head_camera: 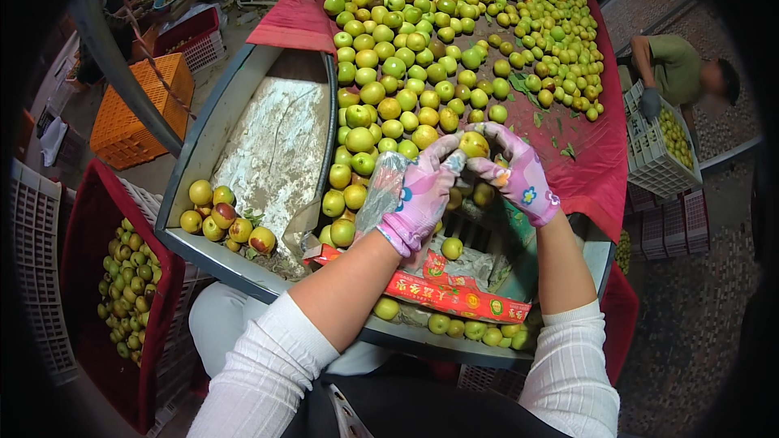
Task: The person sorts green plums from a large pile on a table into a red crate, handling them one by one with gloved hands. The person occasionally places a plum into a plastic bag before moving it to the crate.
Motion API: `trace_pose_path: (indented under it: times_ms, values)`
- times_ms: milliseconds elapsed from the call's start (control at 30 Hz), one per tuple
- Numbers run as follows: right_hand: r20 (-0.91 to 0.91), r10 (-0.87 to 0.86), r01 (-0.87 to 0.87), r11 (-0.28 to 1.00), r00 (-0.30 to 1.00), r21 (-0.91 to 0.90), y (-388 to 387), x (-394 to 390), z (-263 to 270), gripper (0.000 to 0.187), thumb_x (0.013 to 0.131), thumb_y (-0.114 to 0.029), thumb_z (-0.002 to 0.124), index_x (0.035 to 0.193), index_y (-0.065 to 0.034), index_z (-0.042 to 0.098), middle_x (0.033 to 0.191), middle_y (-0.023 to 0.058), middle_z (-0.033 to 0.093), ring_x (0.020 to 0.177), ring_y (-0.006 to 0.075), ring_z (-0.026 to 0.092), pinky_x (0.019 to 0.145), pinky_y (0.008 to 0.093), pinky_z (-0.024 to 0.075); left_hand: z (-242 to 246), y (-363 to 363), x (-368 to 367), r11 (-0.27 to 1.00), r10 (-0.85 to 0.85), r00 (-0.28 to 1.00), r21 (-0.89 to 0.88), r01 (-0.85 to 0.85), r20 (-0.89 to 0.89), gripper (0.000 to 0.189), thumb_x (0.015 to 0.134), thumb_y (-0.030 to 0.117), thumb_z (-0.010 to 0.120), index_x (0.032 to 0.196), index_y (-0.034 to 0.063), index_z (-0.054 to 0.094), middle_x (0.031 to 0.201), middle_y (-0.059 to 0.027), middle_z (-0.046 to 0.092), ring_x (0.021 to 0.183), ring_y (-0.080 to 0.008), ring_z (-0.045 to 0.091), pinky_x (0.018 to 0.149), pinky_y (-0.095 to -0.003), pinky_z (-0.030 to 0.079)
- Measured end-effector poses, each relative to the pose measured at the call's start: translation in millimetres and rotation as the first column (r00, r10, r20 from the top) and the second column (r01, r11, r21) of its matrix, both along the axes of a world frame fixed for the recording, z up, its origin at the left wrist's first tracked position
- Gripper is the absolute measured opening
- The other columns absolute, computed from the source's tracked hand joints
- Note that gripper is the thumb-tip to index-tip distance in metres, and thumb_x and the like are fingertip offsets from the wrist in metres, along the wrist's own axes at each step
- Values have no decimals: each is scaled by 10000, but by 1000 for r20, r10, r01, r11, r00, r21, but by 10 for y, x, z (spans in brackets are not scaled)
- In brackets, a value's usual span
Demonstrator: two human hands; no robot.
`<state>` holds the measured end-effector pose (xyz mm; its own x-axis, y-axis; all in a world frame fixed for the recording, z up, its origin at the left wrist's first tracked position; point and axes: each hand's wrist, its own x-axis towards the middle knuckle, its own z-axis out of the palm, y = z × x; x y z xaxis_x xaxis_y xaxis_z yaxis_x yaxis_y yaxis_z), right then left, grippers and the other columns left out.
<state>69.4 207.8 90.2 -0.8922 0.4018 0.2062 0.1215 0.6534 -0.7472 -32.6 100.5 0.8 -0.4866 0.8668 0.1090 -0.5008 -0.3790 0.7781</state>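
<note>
Both hands wear pink floral gloves and meet over the near end of a sorting table heaped with green and yellow jujubes. A yellowish jujube sits between the fingertips of my right hand, at its thumb and forefinger. Close against it is my left hand, its fingers bent; whether it also grips fruit is unclear. Darker jujubes show just below the fingers, partly in shadow. Under the wrists lie a red printed cardboard strip and crumpled clear plastic. A lone jujube rests behind the strip.
At left, a metal-edged side tray holds several reddish jujubes. A red-lined crate of fruit stands lower left, orange crates behind. On the right, a co-worker holds a white crate of fruit.
</note>
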Motion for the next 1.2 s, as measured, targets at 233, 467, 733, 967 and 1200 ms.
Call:
trace_pose_path:
  times_ms: [233,467,733,967,1200]
  values:
    - [392,-21,14,1000,920,22,280,221,161,414,867,-251,704,1167,16,603,1061,100,665,972,177,618,884,337,486,43,-97,137,999,-8,943,-40,-6,-333,159,933,75,517,1023,18,635,907,-39,626,777,-106,576,720,-266,491]
    - [130,-7,-71,806,992,587,324,-625,-401,436,926,-290,598,1326,-125,542,1358,170,506,1292,387,444,1078,453,365,169,-319,113,999,-2,422,13,33,-907,158,806,162,632,905,40,649,889,-134,647,856,-348,637,742,-416,513]
    - [264,-134,-169,486,955,857,520,-765,-876,566,974,-468,445,1493,-256,364,1551,60,349,1427,351,308,1146,584,202,102,-271,105,1000,25,363,18,-24,-931,201,874,274,592,907,83,646,891,-116,654,866,-331,641,739,-447,515]
    - [190,-470,64,472,862,879,892,-51,-795,549,933,-380,546,1439,-195,441,1526,85,372,1411,305,345,1129,526,269,75,-303,128,999,6,291,-7,-44,-957,202,874,291,586,911,98,634,874,-100,638,858,-323,639,724,-450,503]
    - [125,-193,-4,530,973,848,375,-654,-706,573,890,-387,580,1405,-159,482,1488,133,393,1366,383,360,1092,557,297,5,-271,103,991,126,315,106,-80,-941,180,842,221,619,921,60,641,845,-126,630,834,-340,637,717,-427,512]
